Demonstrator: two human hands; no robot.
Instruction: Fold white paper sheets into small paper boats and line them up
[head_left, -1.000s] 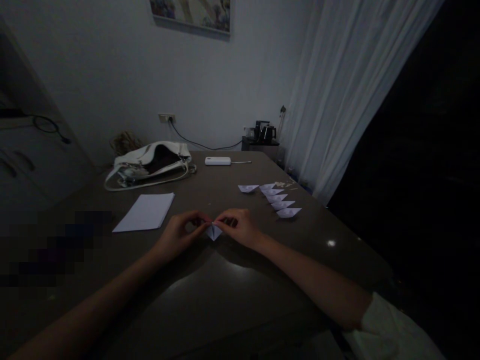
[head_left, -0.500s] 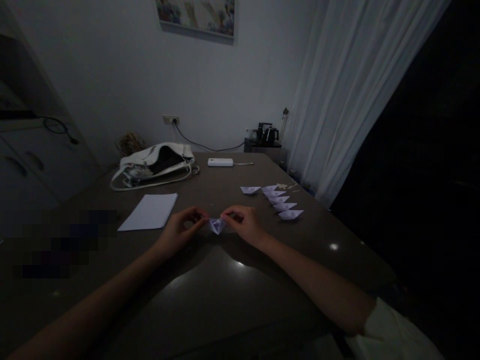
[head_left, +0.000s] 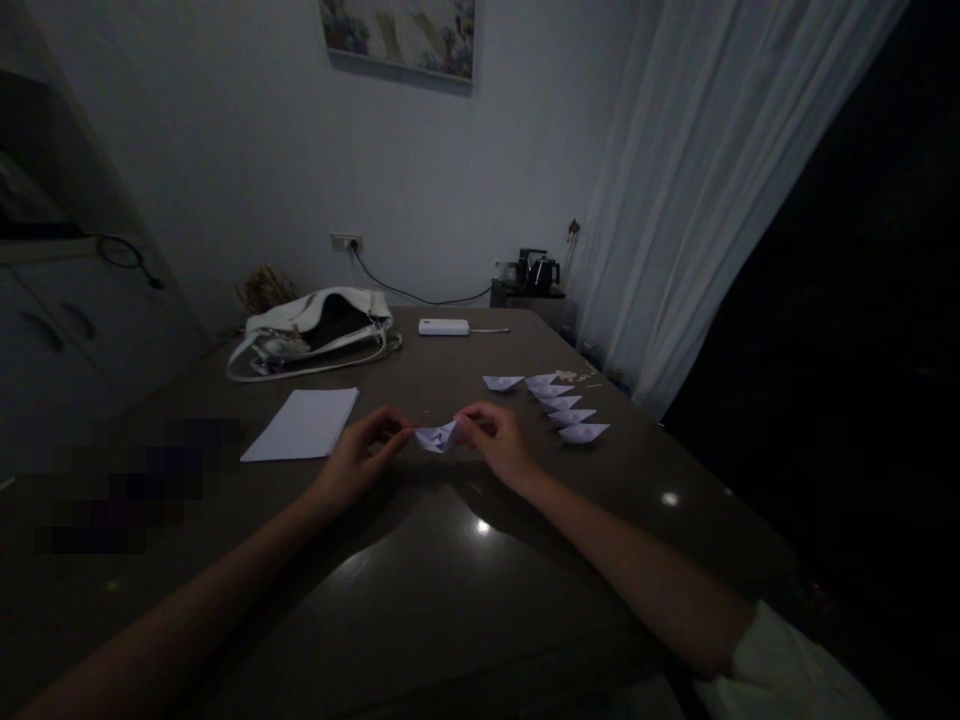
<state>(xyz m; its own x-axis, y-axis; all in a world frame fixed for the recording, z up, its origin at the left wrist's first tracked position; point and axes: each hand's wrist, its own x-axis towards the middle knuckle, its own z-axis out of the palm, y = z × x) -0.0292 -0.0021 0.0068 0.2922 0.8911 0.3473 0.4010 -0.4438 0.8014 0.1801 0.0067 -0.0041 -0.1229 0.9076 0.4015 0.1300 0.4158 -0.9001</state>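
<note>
A small folded white paper boat [head_left: 436,437] is stretched between my two hands, just above the table. My left hand [head_left: 366,447] pinches its left tip between thumb and fingers. At the other tip, my right hand [head_left: 495,440] has a similar pinch. Several finished-looking paper boats [head_left: 584,433] sit in a slanting row to the right, with a single paper boat [head_left: 503,383] a little left of the row's far end. Left of my hands lies a stack of white paper [head_left: 304,424].
A white handbag [head_left: 315,330] lies open at the back left of the dark table [head_left: 420,600]. Behind the boats is a white power strip-like device [head_left: 444,327] with a short cable. Small pale bits [head_left: 576,376] lie near the right edge, beside a sheer curtain [head_left: 660,200].
My hands have drawn slightly apart, and the folded paper between them has widened from a pointed shape into a flatter boat shape. The view has shifted slightly.
</note>
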